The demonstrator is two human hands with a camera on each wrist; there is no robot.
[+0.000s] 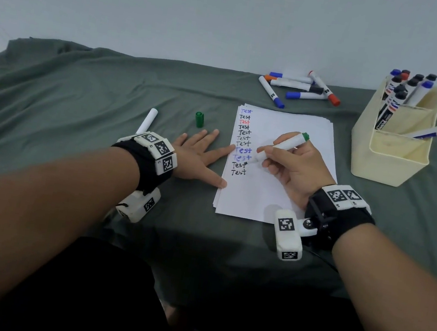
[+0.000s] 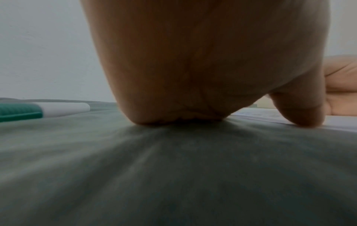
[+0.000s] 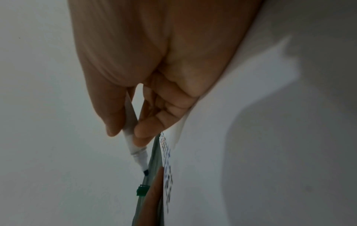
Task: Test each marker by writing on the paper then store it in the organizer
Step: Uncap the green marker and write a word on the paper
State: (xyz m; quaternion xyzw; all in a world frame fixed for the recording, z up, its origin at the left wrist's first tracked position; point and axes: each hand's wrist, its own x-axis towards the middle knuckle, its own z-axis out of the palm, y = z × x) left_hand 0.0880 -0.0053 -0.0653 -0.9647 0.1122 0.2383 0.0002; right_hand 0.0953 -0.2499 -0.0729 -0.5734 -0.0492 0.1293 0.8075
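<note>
Green marker pinched in right hand, tip at paper, left hand flat, fingers spread, steadying sheet edge

A stack of paper is laid on the cloth-covered bench, roughly at its middle. To the right of the paper an organizer is stood, with several markers held upright in it. Behind the paper, toward the wall, a loose heap of markers is spread. Left of the paper a cap is set, and further left another marker is laid. The left hand is spread flat on the cloth, its thumb seemingly just on the paper's left edge. The right hand is rested on the paper, a marker held in it.
</note>
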